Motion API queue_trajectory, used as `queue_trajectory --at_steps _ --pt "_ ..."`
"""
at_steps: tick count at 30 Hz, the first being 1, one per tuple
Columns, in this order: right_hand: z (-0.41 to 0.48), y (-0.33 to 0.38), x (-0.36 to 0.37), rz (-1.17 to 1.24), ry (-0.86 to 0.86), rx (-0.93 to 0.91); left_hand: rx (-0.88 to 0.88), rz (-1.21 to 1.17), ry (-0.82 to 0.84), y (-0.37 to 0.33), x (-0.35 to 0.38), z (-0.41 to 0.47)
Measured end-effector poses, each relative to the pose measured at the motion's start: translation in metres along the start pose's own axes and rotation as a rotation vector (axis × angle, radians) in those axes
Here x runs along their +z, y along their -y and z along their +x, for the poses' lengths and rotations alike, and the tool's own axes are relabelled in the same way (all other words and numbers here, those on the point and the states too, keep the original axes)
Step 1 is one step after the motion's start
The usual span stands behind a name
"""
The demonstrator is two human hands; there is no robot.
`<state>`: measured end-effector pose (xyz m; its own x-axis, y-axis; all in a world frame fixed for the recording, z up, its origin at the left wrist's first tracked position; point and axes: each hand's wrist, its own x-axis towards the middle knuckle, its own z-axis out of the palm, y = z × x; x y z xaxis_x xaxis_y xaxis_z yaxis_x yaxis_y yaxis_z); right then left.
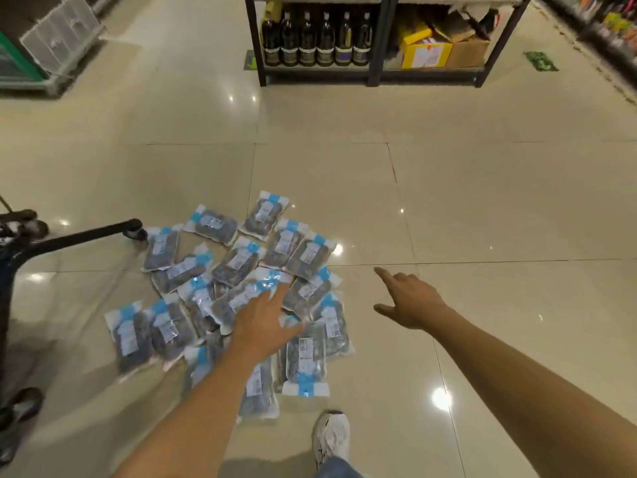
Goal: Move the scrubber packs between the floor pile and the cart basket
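Many packets [238, 263] heaped on floor [448, 201]; cart leg [79, 236] beside; both hands released, left [265, 322] above heap, right [410, 301] apart

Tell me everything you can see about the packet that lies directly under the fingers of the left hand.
The packet is a flat, clear plastic pouch with dark contents, a light blue band at its upper end and a white printed label in the middle. It looks sealed and glossy. It lies slanted on top of the pile of similar packets on the tiled floor, overlapping several of them. The left hand, fingers spread, reaches onto its lower part; firm contact is unclear.
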<state>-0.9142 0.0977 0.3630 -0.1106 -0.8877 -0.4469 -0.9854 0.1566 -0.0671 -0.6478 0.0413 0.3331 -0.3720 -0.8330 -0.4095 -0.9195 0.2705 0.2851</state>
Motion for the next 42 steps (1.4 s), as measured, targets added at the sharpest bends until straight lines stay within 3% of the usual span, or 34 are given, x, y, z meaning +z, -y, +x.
queue_trajectory --at_steps 6,16,24,27,35,42 --pt "0.058 -0.022 -0.010 0.001 0.086 -0.045 -0.095 0.021 0.017 -0.004 -0.004 0.048" --pt "0.194 -0.080 -0.072 -0.026 0.087 -0.192 -0.230 0.005 0.012 -0.045 -0.040 0.151" --pt "0.308 -0.163 -0.183 -0.123 0.076 -0.326 -0.395 -0.215 -0.169 -0.125 -0.104 0.243" --pt "0.349 -0.172 -0.233 -0.150 0.056 -0.371 -0.456 -0.223 -0.153 -0.133 -0.131 0.268" --pt "0.476 -0.118 -0.320 -0.210 0.031 -0.541 -0.669 -0.373 -0.285 -0.096 -0.187 0.331" --pt "0.608 -0.028 -0.396 -0.313 0.020 -0.742 -0.910 -0.480 -0.362 -0.042 -0.225 0.386"
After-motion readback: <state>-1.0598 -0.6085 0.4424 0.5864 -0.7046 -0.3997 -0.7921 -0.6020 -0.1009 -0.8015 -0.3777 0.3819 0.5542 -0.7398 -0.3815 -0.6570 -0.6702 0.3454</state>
